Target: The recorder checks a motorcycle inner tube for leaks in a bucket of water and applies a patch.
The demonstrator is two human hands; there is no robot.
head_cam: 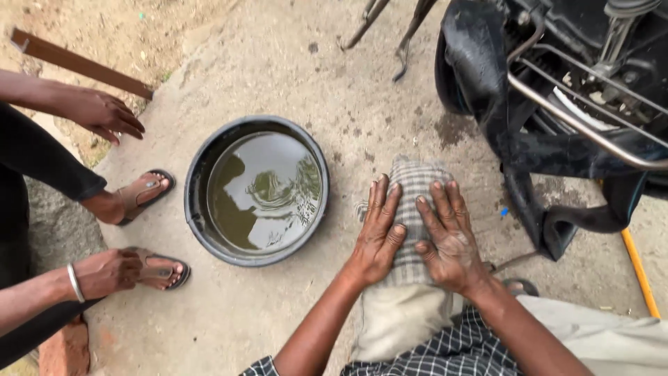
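My left hand [379, 233] and my right hand [447, 237] lie flat, side by side, palms down on a folded grey checked cloth [416, 182] that rests on the concrete ground. The fingers of both hands are stretched out and press on the cloth; its nearer part is plain pale fabric [396, 317]. To the left of the cloth stands a round black basin [202, 174] filled with murky water.
Another person squats at the left, with hands [104, 115] and sandalled feet [142, 195] near the basin. A black rubber tube [529, 146] and motorcycle parts fill the upper right. A yellow rod [639, 268] lies at right, a wooden strip [76, 64] at upper left.
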